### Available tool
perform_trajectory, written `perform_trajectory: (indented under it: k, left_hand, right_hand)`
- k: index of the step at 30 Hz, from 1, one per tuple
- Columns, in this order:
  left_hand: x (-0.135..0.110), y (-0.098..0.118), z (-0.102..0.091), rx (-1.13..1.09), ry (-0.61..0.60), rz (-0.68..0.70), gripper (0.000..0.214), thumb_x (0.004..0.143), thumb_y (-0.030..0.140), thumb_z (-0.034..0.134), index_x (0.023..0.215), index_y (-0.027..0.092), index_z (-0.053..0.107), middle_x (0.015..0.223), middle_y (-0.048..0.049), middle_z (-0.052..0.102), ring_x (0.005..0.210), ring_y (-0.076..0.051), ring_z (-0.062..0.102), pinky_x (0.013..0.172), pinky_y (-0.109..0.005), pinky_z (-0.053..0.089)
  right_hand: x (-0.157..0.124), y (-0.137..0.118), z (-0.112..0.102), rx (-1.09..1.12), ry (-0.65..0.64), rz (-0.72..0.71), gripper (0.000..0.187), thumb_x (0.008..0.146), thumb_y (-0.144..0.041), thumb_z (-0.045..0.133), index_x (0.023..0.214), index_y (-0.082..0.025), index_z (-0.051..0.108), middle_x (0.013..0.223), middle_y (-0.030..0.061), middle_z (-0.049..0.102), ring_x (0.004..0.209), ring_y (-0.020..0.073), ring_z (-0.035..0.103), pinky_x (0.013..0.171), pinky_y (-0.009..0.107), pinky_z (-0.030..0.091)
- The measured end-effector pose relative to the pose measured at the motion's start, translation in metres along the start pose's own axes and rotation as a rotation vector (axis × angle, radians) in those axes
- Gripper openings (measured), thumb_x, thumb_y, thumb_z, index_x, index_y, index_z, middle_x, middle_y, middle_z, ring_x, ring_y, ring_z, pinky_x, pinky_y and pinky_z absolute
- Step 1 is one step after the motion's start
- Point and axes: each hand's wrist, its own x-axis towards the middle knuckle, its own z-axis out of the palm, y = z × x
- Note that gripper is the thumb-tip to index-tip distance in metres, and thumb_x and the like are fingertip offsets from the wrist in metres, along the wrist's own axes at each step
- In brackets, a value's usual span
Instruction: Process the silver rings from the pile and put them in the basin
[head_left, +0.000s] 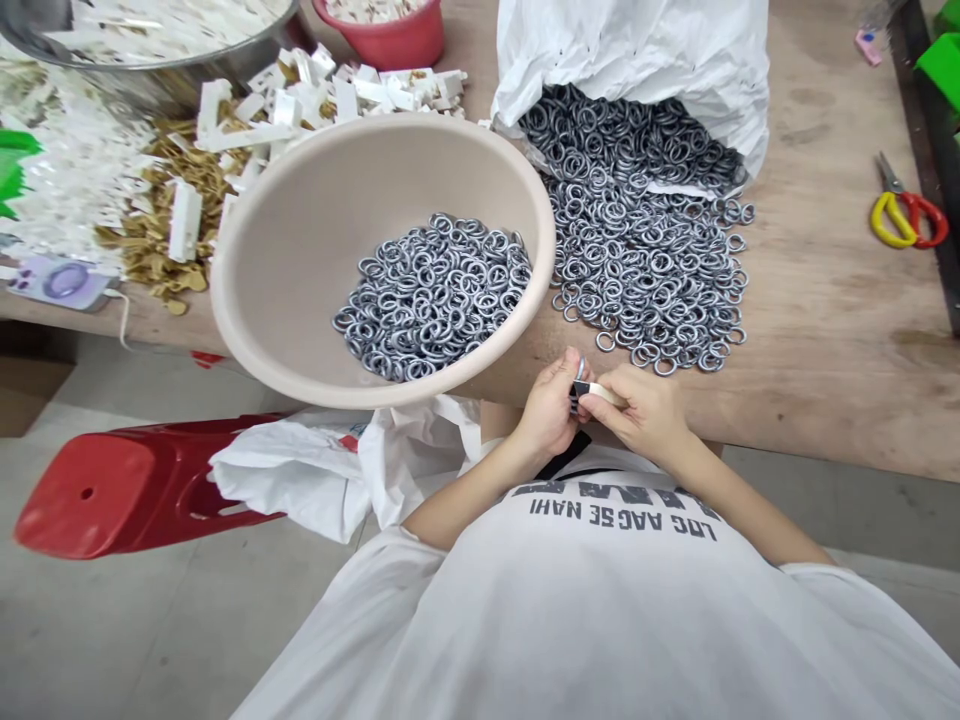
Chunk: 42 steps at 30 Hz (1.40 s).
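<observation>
At the table's front edge my two hands meet. My left hand (551, 408) is closed, with a grey ring (582, 368) showing at its fingertips. My right hand (641, 405) pinches a small cream-coloured piece (606, 394) whose black end (580, 388) reaches into the left fingers; its exact kind is hard to make out. Just beyond my hands lies a spread pile of grey rings (645, 270), spilling from a white sack (637, 50). To the left, a large beige basin (285, 250) holds a heap of similar rings (442, 295).
Scissors (904, 215) with yellow and red handles lie at the right. White plastic parts (281, 110) and gold-coloured pieces (161, 165) are heaped behind the basin, near a metal bowl (180, 80) and a red bowl (397, 40). A red stool (90, 490) stands below left.
</observation>
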Motion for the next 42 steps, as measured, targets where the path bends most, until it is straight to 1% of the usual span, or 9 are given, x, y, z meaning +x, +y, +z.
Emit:
perform_trajectory:
  k: [8,15,17,21,23,27,30,34,42]
  left_hand:
    - [0.0,-0.001,-0.001,0.007,-0.008,0.013,0.053,0.078,0.064,0.073,0.069,0.018,0.047,0.056,0.0075,0.041,0.038,-0.004,0.034,0.035,-0.019,0.023]
    - [0.001,0.001,-0.003,0.033,0.007,-0.066,0.054,0.077,0.065,0.073,0.072,0.019,0.046,0.052,0.0089,0.039,0.036,-0.004,0.033,0.035,-0.017,0.022]
    - [-0.004,0.001,-0.005,0.043,-0.053,-0.069,0.053,0.079,0.063,0.072,0.071,0.019,0.044,0.052,0.0085,0.04,0.037,-0.005,0.034,0.036,-0.017,0.025]
    - [-0.01,0.001,-0.012,0.038,-0.153,-0.086,0.051,0.085,0.059,0.068,0.069,0.019,0.041,0.055,0.0078,0.04,0.041,-0.005,0.036,0.039,-0.018,0.029]
    - [-0.008,0.002,-0.014,0.022,-0.116,-0.071,0.049,0.085,0.057,0.069,0.07,0.019,0.041,0.056,0.0078,0.04,0.042,-0.004,0.037,0.04,-0.017,0.029]
    - [0.0,0.003,-0.013,0.043,-0.039,-0.041,0.044,0.082,0.052,0.073,0.073,0.018,0.047,0.056,0.0068,0.047,0.042,-0.005,0.041,0.041,-0.017,0.031]
    - [0.002,0.005,-0.015,0.047,-0.021,-0.049,0.039,0.081,0.048,0.072,0.073,0.018,0.049,0.059,0.0045,0.054,0.044,-0.006,0.046,0.042,-0.018,0.035]
    - [0.002,0.01,-0.022,0.028,-0.079,-0.05,0.029,0.081,0.038,0.066,0.075,0.019,0.045,0.065,0.0028,0.061,0.044,-0.007,0.049,0.042,-0.018,0.034]
    - [0.004,0.017,-0.026,0.018,-0.103,-0.119,0.029,0.082,0.043,0.067,0.086,0.02,0.05,0.068,0.0046,0.059,0.044,-0.006,0.048,0.039,-0.017,0.033]
  right_hand:
    - [-0.001,-0.002,-0.001,0.013,-0.003,0.013,0.037,0.099,-0.048,0.054,0.08,-0.02,0.069,0.077,0.0035,0.067,0.071,0.0156,0.059,0.067,0.029,0.039]
    - [-0.001,-0.001,0.006,0.032,0.017,0.078,0.034,0.099,-0.047,0.054,0.081,-0.021,0.067,0.08,0.0021,0.07,0.075,0.0157,0.061,0.068,0.028,0.039]
    - [0.003,0.014,0.001,0.046,0.086,0.156,0.035,0.099,-0.048,0.053,0.081,-0.021,0.065,0.078,0.0014,0.067,0.073,0.0159,0.059,0.067,0.029,0.038]
    - [0.01,0.042,-0.022,0.078,0.396,0.383,0.038,0.099,-0.052,0.051,0.078,-0.022,0.06,0.062,-0.0027,0.053,0.059,0.0145,0.048,0.06,0.028,0.035]
    - [0.011,0.04,-0.026,0.085,0.368,0.322,0.035,0.097,-0.052,0.054,0.081,-0.022,0.062,0.063,-0.0027,0.054,0.059,0.0145,0.048,0.061,0.028,0.035]
    - [0.012,0.017,-0.013,0.051,0.136,0.173,0.033,0.089,-0.055,0.065,0.089,-0.022,0.066,0.076,0.0009,0.066,0.068,0.0171,0.058,0.063,0.028,0.037]
    - [0.021,0.016,-0.003,-0.087,0.06,0.237,0.034,0.089,-0.054,0.066,0.103,-0.023,0.069,0.091,0.0045,0.074,0.077,0.0215,0.065,0.066,0.03,0.04]
    - [0.036,0.032,-0.001,-0.339,-0.044,0.265,0.026,0.095,-0.034,0.059,0.116,-0.024,0.07,0.11,0.0097,0.076,0.09,0.0265,0.068,0.07,0.033,0.04]
    - [0.041,0.034,0.004,-0.502,-0.09,0.296,0.023,0.096,-0.026,0.051,0.108,-0.023,0.07,0.105,0.0108,0.074,0.084,0.0272,0.067,0.065,0.033,0.036]
